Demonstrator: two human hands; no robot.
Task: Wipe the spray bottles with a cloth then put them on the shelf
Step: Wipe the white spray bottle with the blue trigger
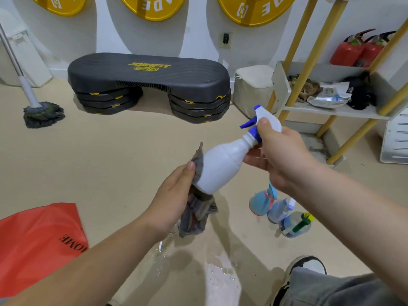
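1. The white spray bottle (223, 164) is held in mid-air between both hands. Its long axis runs from the rounded base at 7 o'clock to the blue trigger head at 1 o'clock.
2. The right hand (280, 151) is wrapped around the neck just below the trigger, thumb on top of the white head. It carries the bottle's weight.
3. The left hand (172, 195) grips a bunched grey striped cloth (196, 215) and presses it against the bottle's lower side and base. The rest of the cloth hangs limp below.
4. The shelf (353, 111) lies at 2 o'clock from the bottle, on the side the nozzle points to. The right hand is the nearer one, so I'd expect it to do the placing.
5. The bottle is smooth, matt plastic with a bulbous body tapering to a narrow neck. The cloth looks soft, worn and perhaps damp.
6. Three more spray bottles (278, 209) stand clustered on the floor at 5 o'clock, under the right forearm, likely awaiting wiping.
7. A wet patch (220, 277) shines on the floor at 6 o'clock.
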